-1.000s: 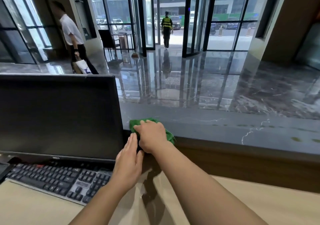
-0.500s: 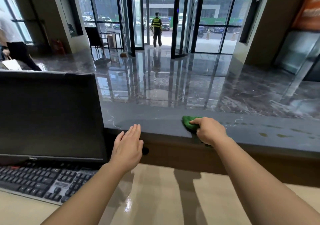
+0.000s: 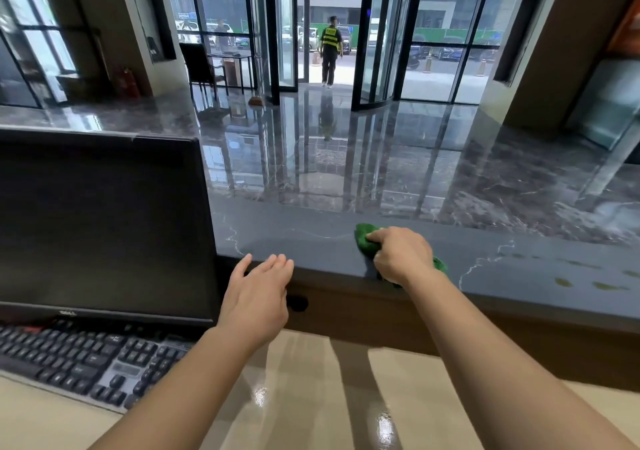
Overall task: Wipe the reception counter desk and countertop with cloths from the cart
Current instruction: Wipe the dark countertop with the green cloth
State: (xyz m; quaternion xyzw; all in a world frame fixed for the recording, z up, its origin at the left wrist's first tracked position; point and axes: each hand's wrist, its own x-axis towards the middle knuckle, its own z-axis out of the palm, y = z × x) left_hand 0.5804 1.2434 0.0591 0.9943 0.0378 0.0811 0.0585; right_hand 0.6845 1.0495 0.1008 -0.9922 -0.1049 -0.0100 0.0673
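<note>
Head view: the stone tabletop (image 3: 311, 238) is a long strip, long axis left to right, running from behind the monitor (image 3: 100, 228) away to the right. The lower tabletop (image 3: 311, 397) carries the monitor.

Left hand (image 3: 258, 294): just right of the monitor's edge, palm down, fingers straight and loose, holding nothing. Its fingertips are at the stone's near edge; contact cannot be determined.

Right hand (image 3: 401, 255): farther right of the monitor, fingers curled round a bunched green cloth (image 3: 365, 238), pressing it on the stone close to the near edge. The cloth shows mainly on the monitor side of the knuckles, with a small fold by the wrist.

Small olive spots (image 3: 564, 281) lie on the stone well right of the monitor, beyond the cloth.

Judgement: the marked stretch lies away from the monitor along the long axis. The right hand is nearer to it, so the next stroke probably runs rightward.
</note>
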